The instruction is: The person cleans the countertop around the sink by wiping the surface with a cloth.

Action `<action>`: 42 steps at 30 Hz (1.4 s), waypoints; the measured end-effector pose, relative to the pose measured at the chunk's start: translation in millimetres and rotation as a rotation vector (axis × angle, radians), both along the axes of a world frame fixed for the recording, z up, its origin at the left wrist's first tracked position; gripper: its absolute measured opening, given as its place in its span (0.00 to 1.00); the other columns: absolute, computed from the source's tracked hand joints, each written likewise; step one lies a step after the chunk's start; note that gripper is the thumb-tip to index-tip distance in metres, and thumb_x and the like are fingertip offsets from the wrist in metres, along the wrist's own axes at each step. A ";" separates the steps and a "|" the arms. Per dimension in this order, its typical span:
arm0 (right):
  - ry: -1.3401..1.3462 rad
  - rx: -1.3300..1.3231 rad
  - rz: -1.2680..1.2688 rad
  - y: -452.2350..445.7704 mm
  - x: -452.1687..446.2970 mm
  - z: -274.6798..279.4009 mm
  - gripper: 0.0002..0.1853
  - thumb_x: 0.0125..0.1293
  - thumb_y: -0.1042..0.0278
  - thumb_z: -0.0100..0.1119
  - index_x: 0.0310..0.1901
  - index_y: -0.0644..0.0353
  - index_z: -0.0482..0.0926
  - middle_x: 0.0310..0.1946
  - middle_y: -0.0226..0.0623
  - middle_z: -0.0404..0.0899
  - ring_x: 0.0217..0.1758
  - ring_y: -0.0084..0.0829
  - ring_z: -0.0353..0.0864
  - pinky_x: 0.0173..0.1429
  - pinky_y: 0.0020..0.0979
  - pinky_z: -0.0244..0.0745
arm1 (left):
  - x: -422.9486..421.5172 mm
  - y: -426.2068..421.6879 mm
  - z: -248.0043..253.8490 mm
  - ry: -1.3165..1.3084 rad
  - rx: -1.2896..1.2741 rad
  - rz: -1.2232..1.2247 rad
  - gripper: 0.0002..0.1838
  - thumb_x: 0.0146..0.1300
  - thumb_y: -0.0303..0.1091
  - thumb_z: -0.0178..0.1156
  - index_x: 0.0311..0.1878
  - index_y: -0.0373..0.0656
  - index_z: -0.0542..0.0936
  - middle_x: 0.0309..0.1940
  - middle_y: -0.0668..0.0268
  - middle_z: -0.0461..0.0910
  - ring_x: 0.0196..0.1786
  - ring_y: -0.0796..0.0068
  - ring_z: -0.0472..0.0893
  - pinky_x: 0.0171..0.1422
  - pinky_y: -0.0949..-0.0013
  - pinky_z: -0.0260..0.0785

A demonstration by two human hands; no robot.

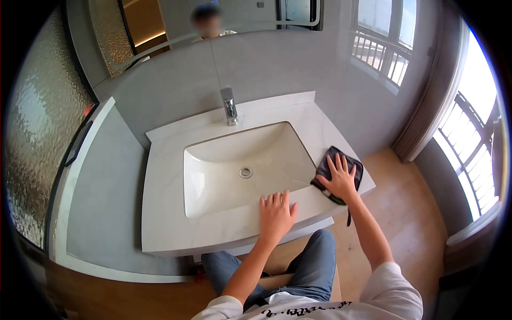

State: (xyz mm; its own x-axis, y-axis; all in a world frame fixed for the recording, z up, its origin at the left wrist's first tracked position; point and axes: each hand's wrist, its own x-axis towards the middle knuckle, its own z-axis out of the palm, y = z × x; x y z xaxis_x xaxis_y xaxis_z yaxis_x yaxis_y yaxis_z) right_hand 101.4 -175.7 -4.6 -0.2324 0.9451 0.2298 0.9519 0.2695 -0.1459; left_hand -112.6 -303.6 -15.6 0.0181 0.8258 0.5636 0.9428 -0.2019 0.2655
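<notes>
My right hand (340, 177) lies flat with spread fingers on a dark zip pouch (356, 167). The pouch rests on the right side of the white countertop (165, 176), and its strap hangs past the front edge. My left hand (277, 216) is on the counter's front rim beside the sink (213, 184), palm down and fingers stretched out. Nothing shows in its grasp. The basin holds a round metal drain (246, 172). What lies beneath my right palm is hidden.
A chrome faucet (230, 109) stands behind the basin. Above it is a mirror (181, 18) with a person's reflection. Textured glass (37, 122) and a low ledge (85, 192) border the left. To the right are a curtain (426, 106), a railed window (472, 154) and wooden floor (405, 213).
</notes>
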 end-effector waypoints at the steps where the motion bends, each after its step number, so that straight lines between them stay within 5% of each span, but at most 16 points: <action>1: -0.003 0.008 0.004 -24.3 3.8 1.1 0.47 0.60 0.30 0.53 0.74 0.54 0.59 0.75 0.52 0.52 0.79 0.52 0.47 0.72 0.71 0.37 | 1.2 1.0 0.5 0.003 0.003 0.003 0.20 0.63 0.44 0.60 0.53 0.40 0.76 0.38 0.60 0.78 0.45 0.59 0.77 0.65 0.46 0.61; 6: -0.002 0.044 -0.015 -83.0 3.8 0.6 0.44 0.62 0.36 0.55 0.73 0.56 0.61 0.75 0.54 0.53 0.78 0.56 0.49 0.71 0.73 0.39 | 1.3 1.4 -2.4 0.013 -0.029 -0.001 0.21 0.63 0.44 0.60 0.53 0.40 0.75 0.38 0.60 0.78 0.45 0.59 0.77 0.64 0.45 0.61; 11: -0.027 -0.017 -0.073 -59.9 -5.3 6.3 0.49 0.61 0.28 0.52 0.74 0.56 0.58 0.76 0.53 0.50 0.79 0.55 0.45 0.71 0.74 0.38 | 0.8 1.4 -0.4 0.024 -0.067 -0.011 0.22 0.63 0.44 0.60 0.54 0.40 0.75 0.39 0.60 0.78 0.46 0.59 0.77 0.65 0.44 0.61; 17: -0.011 -0.052 -0.140 20.4 -18.5 5.5 0.54 0.56 0.23 0.52 0.73 0.59 0.58 0.76 0.57 0.49 0.79 0.57 0.43 0.69 0.77 0.36 | 1.3 2.5 2.8 0.058 -0.065 0.005 0.23 0.63 0.45 0.60 0.56 0.40 0.75 0.39 0.60 0.78 0.47 0.60 0.77 0.66 0.45 0.62; 32: 0.088 -0.110 -0.342 234.8 -71.2 11.7 0.55 0.55 0.17 0.46 0.74 0.53 0.58 0.77 0.49 0.50 0.81 0.51 0.43 0.73 0.70 0.39 | 3.3 4.2 18.3 0.100 -0.244 0.016 0.23 0.62 0.41 0.58 0.58 0.40 0.74 0.43 0.58 0.77 0.50 0.57 0.75 0.66 0.46 0.60; 42: 0.023 -0.090 -0.286 170.1 -40.1 8.1 0.55 0.55 0.14 0.42 0.75 0.50 0.59 0.77 0.46 0.49 0.81 0.51 0.41 0.70 0.75 0.38 | 2.3 4.8 10.5 0.037 -0.198 -0.012 0.19 0.63 0.40 0.58 0.53 0.39 0.76 0.43 0.56 0.79 0.49 0.55 0.76 0.63 0.49 0.61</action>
